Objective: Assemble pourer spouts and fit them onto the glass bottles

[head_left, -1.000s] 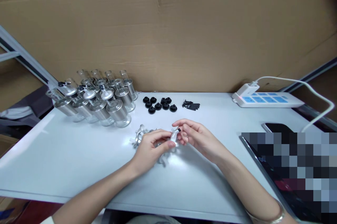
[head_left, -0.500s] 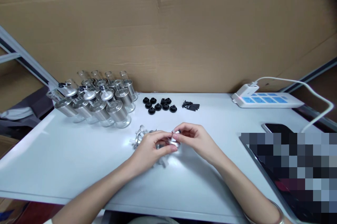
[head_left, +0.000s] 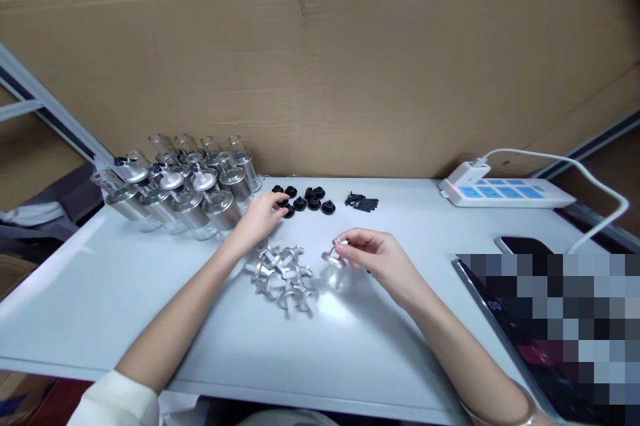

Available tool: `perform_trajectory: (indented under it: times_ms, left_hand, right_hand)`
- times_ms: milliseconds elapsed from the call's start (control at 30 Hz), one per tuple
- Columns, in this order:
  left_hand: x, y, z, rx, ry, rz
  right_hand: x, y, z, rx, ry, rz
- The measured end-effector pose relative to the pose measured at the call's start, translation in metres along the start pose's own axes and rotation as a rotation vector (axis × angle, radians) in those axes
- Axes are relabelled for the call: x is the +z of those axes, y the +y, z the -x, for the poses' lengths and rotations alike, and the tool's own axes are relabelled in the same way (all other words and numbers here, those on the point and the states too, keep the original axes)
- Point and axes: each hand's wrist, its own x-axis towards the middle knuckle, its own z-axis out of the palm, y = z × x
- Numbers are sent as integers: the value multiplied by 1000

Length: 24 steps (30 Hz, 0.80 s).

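Observation:
My right hand pinches a silver metal pourer lid by its upper end, its round disc hanging above the table; a small dark piece shows by the fingertips. My left hand is stretched over the left side of a group of black round stoppers, thumb and fingers apart around the nearest ones. Whether its fingertips touch a stopper I cannot tell. Between my arms lies a pile of similar silver lids. Behind the right hand sit several short black rods.
Glass bottles with metal bands crowd the left rear, some topped with silver lids. A white power strip with a plugged charger and cable lies at right rear. Dark devices, partly pixelated, lie at right. Cardboard walls the back.
My left hand has let go of the silver lid and moved away to the black stoppers, uncovering the lid pile. My right hand keeps the lid, nearly in the same place.

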Motion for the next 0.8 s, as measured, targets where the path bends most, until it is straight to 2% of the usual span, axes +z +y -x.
perform_trajectory:
  times_ms: [133,400,633,800]
  left_hand:
    - [8,-13,-16,29,-17,-37]
    - [11,-10,-17,69,-64,-72]
    - [12,-12,-15,66,-14,-58]
    - [8,-4,-1,56,64,-17]
  right_hand:
    - [-2,0,0,-19,-12,14]
    - [-2,1,2,-34,1,21]
    - [-3,0,1,-35,5,10]
    - [-4,0,2,-38,32,-16]
